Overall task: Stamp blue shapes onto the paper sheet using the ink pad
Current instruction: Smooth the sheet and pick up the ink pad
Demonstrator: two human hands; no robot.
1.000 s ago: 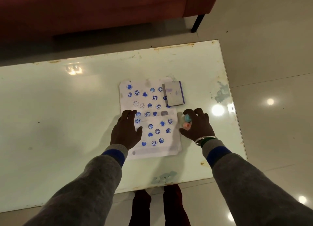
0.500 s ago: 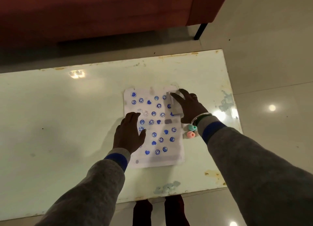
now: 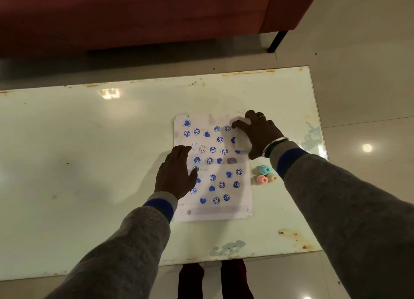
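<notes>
Our left hand (image 3: 177,173) lies flat and open on the left side of the paper (image 3: 212,168), which rests on the table (image 3: 89,153) covered in blue hearts and smiley faces. Our right hand (image 3: 259,135) closes around the ink pad (image 3: 242,139) at the paper's upper right corner; we cannot see inside the pad. Three stamps (image 3: 264,175), teal, pink and tan, lie just right of the paper.

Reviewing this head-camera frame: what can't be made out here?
- Ink pad: mostly covered by the right hand; open or closed unclear.
- Paper sheet: left edge hidden under the left hand.
- Stampers: too small to read their shapes.
</notes>
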